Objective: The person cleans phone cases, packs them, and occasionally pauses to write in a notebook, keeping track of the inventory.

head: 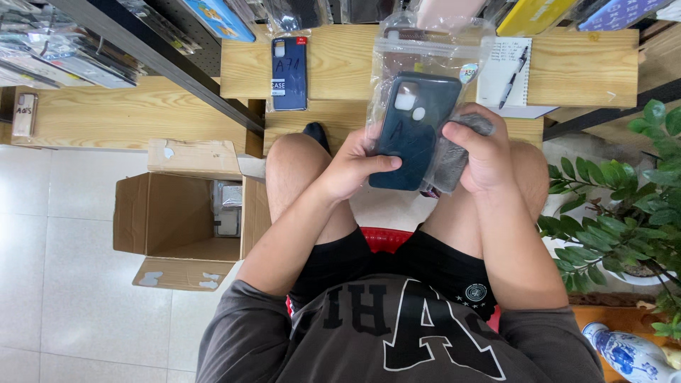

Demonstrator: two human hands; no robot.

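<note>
Over my lap: I am sitting on a red stool (386, 237), knees apart, and both of my hands are working just above them.
Left hand: my left hand (352, 169) is gripping the left edge of a dark phone case (411, 135), thumb lying across its back and fingers curled underneath.
Right hand: my right hand (484, 149) is closing around the right side, fingers wrapped over a grey cloth (454, 159) and the edge of a clear plastic bag (433, 57).
Phone case: it is sitting half inside the bag's lower end, camera cut-out pointing away from me, tilted slightly to the right.
Bag: its sealed top is reaching up over the wooden bench (340, 64).
Floor on my left: an open cardboard box (177, 213) is lying on its side on the tiles, flaps spread, with small packets inside.
Floor on my right: a leafy potted plant (624, 213) is standing near my knee, and a blue-and-white vase (628, 354) is lying beside it.
Bench beyond: a blue packaged case (289, 73) is lying flat, and a notepad (504, 71) is carrying a pen (513, 76).
Farthest: racks of packaged cases (213, 18) are hanging above.
</note>
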